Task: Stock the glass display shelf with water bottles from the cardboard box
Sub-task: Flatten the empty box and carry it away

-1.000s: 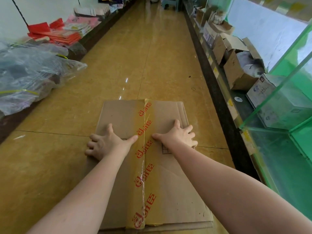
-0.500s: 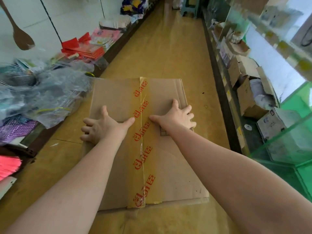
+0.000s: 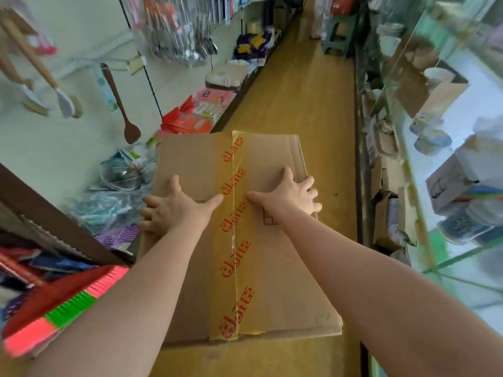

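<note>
Fingers [image 3: 304,186] spread | both hands flat on cardboard box [image 3: 272,268]

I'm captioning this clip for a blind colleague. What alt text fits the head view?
Two bare hands, left hand and right hand, press flat with spread fingers on a taped-shut cardboard box in a narrow shop aisle. A glass display shelf runs along the right, and packaged goods and hanging utensils line the left wall.
</note>
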Tool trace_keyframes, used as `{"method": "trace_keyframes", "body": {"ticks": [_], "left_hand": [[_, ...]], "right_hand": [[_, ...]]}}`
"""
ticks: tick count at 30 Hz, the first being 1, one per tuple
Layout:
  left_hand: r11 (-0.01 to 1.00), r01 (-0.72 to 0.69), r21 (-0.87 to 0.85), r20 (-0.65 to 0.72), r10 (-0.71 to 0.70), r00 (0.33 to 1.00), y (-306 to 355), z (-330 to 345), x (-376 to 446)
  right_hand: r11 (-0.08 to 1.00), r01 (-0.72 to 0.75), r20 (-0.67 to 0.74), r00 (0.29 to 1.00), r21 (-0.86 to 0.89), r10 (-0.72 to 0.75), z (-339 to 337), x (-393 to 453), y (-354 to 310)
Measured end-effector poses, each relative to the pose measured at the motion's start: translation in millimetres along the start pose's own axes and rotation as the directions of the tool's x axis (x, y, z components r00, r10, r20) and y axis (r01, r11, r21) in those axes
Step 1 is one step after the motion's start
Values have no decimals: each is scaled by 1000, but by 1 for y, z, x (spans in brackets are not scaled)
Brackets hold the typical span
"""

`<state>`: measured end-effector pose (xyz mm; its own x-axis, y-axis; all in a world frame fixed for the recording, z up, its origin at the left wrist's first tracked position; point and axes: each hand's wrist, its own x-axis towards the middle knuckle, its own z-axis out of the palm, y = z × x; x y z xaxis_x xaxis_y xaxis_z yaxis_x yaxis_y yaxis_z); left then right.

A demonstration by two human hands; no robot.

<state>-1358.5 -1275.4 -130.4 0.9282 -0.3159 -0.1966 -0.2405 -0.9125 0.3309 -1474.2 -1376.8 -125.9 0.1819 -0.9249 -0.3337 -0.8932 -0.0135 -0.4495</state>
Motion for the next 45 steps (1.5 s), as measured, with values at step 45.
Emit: {"method": "trace_keyframes", "body": {"ticks": [45], "left_hand": [[917, 358, -176, -193, -389, 901, -77, -244, -111]], "right_hand": [[871, 484, 151, 870, -86, -469, -128, -181, -139]]}}
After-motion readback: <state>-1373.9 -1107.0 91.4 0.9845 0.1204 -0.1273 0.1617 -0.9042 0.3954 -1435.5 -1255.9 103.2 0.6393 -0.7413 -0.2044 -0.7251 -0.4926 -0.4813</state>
